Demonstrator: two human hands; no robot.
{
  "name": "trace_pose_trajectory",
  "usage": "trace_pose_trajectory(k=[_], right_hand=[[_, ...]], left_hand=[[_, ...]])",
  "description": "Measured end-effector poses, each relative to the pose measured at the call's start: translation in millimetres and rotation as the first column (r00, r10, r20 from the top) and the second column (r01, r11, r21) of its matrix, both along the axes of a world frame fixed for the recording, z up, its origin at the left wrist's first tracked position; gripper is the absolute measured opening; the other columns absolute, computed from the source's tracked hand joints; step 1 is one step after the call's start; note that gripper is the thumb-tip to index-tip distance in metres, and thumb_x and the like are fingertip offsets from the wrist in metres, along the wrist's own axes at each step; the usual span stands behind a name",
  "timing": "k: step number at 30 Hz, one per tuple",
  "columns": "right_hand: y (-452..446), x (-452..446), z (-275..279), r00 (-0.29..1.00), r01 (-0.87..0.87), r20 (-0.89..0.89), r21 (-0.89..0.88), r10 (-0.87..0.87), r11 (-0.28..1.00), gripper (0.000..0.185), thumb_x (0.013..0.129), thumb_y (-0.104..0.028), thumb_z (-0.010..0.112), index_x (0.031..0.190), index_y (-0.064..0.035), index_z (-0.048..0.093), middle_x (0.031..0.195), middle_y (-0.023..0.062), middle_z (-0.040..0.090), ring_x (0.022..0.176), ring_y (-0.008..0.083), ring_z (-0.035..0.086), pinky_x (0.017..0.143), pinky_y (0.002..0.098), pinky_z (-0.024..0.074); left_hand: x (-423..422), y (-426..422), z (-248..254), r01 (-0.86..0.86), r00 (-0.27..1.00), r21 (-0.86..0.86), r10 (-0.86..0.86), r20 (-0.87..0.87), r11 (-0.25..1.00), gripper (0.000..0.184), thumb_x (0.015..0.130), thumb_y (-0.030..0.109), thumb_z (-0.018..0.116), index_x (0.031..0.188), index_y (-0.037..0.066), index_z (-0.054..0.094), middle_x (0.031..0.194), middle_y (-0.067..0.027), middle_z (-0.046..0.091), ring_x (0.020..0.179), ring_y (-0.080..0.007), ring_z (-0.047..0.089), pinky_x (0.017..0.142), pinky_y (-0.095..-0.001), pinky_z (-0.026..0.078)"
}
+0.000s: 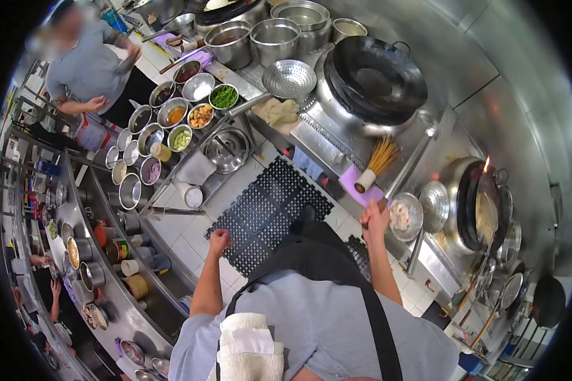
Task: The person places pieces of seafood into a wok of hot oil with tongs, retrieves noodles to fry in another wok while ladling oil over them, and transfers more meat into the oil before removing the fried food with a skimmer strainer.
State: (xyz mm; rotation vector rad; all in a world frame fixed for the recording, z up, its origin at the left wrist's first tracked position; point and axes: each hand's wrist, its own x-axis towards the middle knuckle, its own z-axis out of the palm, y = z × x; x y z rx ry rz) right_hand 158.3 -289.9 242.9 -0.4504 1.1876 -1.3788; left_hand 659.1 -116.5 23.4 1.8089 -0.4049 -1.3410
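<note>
My right hand [375, 219] is closed round the end of a ladle's long metal handle [408, 164]. The ladle's head reaches up beside the large black wok [379, 81]. Close to this hand are a metal bowl of pale food [403, 216], a perforated strainer [435, 206] and a bamboo brush [378, 164] lying on a purple cloth [356, 187]. My left hand [220, 242] is a loose fist above the floor beside the black rubber mat [270, 213]; nothing shows in it.
A second wok [483, 203] sits on the right burner, with a small flame behind it. Bowls of ingredients, including chopped greens [224, 96], crowd a rack at left. Steel pots [275, 39] stand at the back. Another person [86, 70] stands at upper left.
</note>
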Motion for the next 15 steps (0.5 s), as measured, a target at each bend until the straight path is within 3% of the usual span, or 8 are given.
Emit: trace_pose_trajectory(k=[3,5,7,12,15], right_hand=[[-31.4,-8.4,-2.1,0.976,-0.150,-0.152,0.029,0.153,0.988,0.019,0.096,-0.019,0.065,0.100,-0.0090,0.049,0.058,-0.0011,0.044,0.040,0.0112,0.041,0.037,0.0290,0.0351],[-67.4,-11.2,-2.5,0.919,-0.026,-0.393,0.007,0.027,1.000,0.016,0.096,-0.013,0.062,0.103,-0.0026,0.052,0.059,0.0010,0.048,0.040,0.0108,0.044,0.036,0.0278,0.0363],[-111.5,4.0,24.6,0.837,0.078,-0.537,-0.074,-0.106,0.994,0.013,0.096,-0.010,0.060,0.101,-0.0002,0.053,0.058,0.0013,0.048,0.039,0.0100,0.043,0.035,0.0265,0.0351],[-181.0,21.6,64.1,0.947,-0.224,-0.254,-0.076,0.198,0.972,0.019,0.094,-0.005,0.058,0.112,0.0020,0.055,0.058,-0.0005,0.046,0.038,0.0076,0.041,0.036,0.0254,0.0332],[-231.3,51.3,94.9,0.801,-0.266,-0.579,-0.115,0.153,0.957,0.027,0.093,-0.004,0.060,0.119,0.0021,0.055,0.059,-0.0010,0.048,0.041,0.0066,0.044,0.036,0.0245,0.0343]], left_hand=[[0.5,-6.5,-16.9,0.127,0.989,0.130,-0.135,0.057,0.983,0.014,0.094,0.016,0.058,0.088,0.004,0.061,0.071,-0.0057,0.061,0.053,-0.0158,0.058,0.042,-0.0283,0.043],[-9.4,9.0,-30.6,0.091,0.996,0.190,-0.094,0.007,0.978,0.017,0.095,0.020,0.056,0.087,0.006,0.061,0.069,-0.0055,0.061,0.050,-0.0161,0.056,0.042,-0.0298,0.044],[-20.2,10.1,-5.7,0.127,0.983,0.266,-0.086,-0.162,0.956,0.017,0.094,0.020,0.056,0.086,0.006,0.062,0.069,-0.0058,0.062,0.050,-0.0174,0.058,0.043,-0.0316,0.046],[-27.1,-15.3,2.6,0.176,0.983,0.427,-0.139,-0.117,0.887,0.015,0.092,0.020,0.055,0.087,0.006,0.061,0.069,-0.0062,0.062,0.053,-0.0199,0.063,0.043,-0.0323,0.049],[-16.9,-44.9,-46.9,0.193,0.976,0.453,-0.125,-0.177,0.871,0.016,0.091,0.019,0.055,0.088,0.004,0.062,0.070,-0.0079,0.064,0.053,-0.0204,0.064,0.044,-0.0350,0.050]])
